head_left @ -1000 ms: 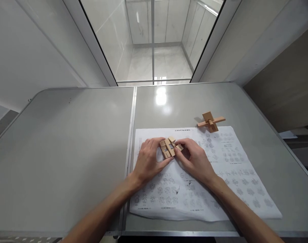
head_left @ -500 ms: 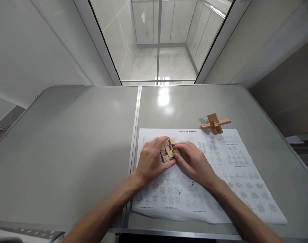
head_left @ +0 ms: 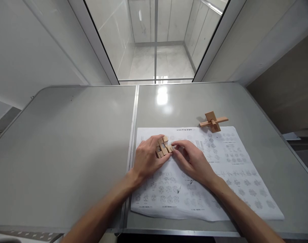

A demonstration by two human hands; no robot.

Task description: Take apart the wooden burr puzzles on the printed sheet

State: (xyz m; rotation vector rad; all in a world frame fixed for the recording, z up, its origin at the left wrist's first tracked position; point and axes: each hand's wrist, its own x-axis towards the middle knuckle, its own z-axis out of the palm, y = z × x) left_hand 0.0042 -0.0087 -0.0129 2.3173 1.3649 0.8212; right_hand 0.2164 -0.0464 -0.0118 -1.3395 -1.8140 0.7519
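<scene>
A small wooden block puzzle [head_left: 164, 151] of pale interlocking pieces, with gaps between them, rests tilted over the printed sheet. My left hand [head_left: 148, 155] is closed around its left side, fingers over the far edge and thumb along the near edge. On the other side, my right hand [head_left: 191, 158] has its thumb and index tips apart, right beside a short block at the puzzle's right end. Whether those tips touch the block is hard to see. Part of the puzzle is hidden by my left fingers.
Beneath both hands lies a large white sheet [head_left: 214, 199] printed with puzzle diagrams. A wooden piece shaped like a small plane [head_left: 212, 122] sits beyond its far edge. A metal seam [head_left: 133, 125] divides the grey table [head_left: 68, 145]. Behind the table is a glass panel [head_left: 166, 60].
My right fingertips have drawn back from the puzzle's top to its right edge, so more of the right-end block shows. My left hand keeps its hold. The view has shifted slightly.
</scene>
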